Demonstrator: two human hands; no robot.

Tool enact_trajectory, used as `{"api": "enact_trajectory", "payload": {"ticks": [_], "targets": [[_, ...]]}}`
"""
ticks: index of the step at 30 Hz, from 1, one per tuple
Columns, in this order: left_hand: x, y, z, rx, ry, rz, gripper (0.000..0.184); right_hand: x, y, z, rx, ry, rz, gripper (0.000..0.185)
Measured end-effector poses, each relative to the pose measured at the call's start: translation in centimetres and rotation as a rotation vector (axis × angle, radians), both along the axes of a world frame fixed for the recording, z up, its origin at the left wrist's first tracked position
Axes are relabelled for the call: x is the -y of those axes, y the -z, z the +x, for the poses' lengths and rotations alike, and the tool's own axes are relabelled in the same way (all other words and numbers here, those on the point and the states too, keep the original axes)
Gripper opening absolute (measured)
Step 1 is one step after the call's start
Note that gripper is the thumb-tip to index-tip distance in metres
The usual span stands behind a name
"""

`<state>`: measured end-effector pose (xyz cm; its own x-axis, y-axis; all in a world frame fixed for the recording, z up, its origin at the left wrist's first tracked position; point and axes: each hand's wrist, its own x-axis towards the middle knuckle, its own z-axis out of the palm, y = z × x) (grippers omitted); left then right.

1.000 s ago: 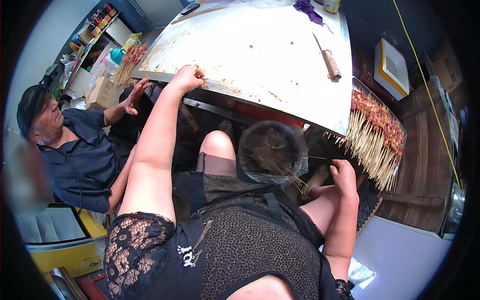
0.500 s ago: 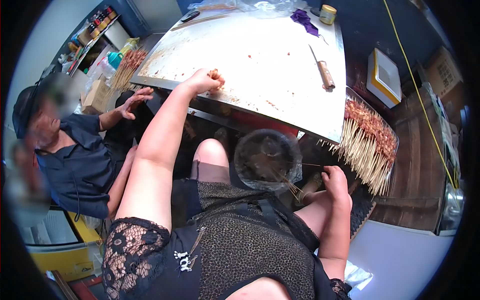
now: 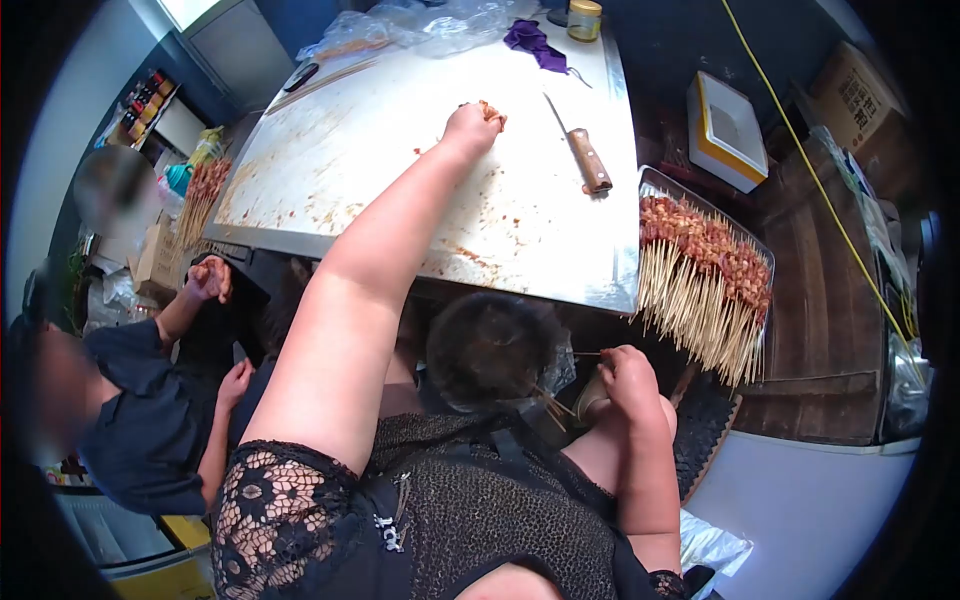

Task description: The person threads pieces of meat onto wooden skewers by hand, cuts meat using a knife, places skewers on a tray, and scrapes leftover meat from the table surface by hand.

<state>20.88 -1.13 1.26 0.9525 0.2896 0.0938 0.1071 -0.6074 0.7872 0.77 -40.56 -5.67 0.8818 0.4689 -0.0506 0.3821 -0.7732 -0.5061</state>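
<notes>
Reaching out over the white table [image 3: 380, 130], my left hand [image 3: 468, 130] is closed around reddish pieces of raw meat [image 3: 493, 115] that show past its fingers. My right hand [image 3: 630, 382] is low beside my thigh, pinching a thin wooden skewer [image 3: 587, 353] that points left toward a dark plastic-lined tub [image 3: 485, 350]. More sticks [image 3: 553, 405] lean out of the tub's near side. Right of my left hand lies a knife [image 3: 588, 165] with a wooden handle. Small meat scraps [image 3: 470, 255] and brown stains dot the tabletop.
A tray of meat skewers [image 3: 700, 260] stands at the table's right corner, sticks toward me. At left sits another person [image 3: 150, 400], hands raised near the table. Plastic bags [image 3: 410, 30], a purple cloth [image 3: 538, 45] and a jar [image 3: 584, 20] lie at the far end.
My left hand has moved from near the table's front edge farther in and to the right, still holding meat. The right hand keeps the skewer. The view has shifted.
</notes>
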Motion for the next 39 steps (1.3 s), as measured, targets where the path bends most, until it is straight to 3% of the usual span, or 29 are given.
{"api": "enact_trajectory", "payload": {"ticks": [2,3,5,8,13,15,16,18,19,24,26,28,39], "targets": [[0.6,0.9,1.8,0.019,-0.074,0.442,0.011,0.0,0.0,0.3,-0.012,-0.004,-0.025,0.022],[0.8,1.3,2.5,0.018,-0.067,0.438,0.011,0.0,0.1,0.4,-0.014,0.002,-0.029,0.022],[0.9,1.7,3.1,-0.028,-0.075,0.682,0.009,0.1,0.5,0.6,-0.008,-0.007,-0.039,0.022],[0.5,1.7,3.8,-0.092,-0.040,0.719,0.008,0.2,0.6,0.7,-0.007,-0.009,-0.044,0.021],[1.2,-0.1,0.6,-0.123,0.062,0.707,0.007,0.3,0.7,0.7,0.008,-0.019,-0.064,0.020],[1.6,-1.8,-1.3,-0.218,0.280,0.495,0.011,0.1,0.8,0.5,0.019,-0.016,-0.049,0.019],[1.7,-2.4,-2.4,-0.222,0.278,0.498,0.011,0.1,0.9,0.3,0.016,-0.019,-0.046,0.019],[2.2,-3.6,-4.9,-0.389,0.406,-0.222,0.018,0.2,0.9,0.1,0.028,-0.042,-0.057,0.019],[2.8,-4.5,-6.6,-0.333,0.420,-0.280,0.021,0.3,0.6,-0.1,0.024,-0.040,-0.055,0.018],[2.9,-4.9,-13.7,-0.231,0.382,-0.297,0.021,0.9,0.5,-0.6,0.027,-0.036,-0.022,0.019],[3.7,-5.3,-16.2,-0.237,0.330,0.193,0.019,1.0,0.3,-0.7,0.039,-0.033,-0.053,0.020],[3.5,-4.5,-17.7,-0.225,0.330,0.320,0.023,0.8,0.5,-0.8,0.048,-0.038,-0.053,0.020],[5.3,-3.7,-18.4,-0.321,0.250,0.370,0.013,0.6,1.0,-1.2,0.073,-0.053,-0.084,0.020]]}}
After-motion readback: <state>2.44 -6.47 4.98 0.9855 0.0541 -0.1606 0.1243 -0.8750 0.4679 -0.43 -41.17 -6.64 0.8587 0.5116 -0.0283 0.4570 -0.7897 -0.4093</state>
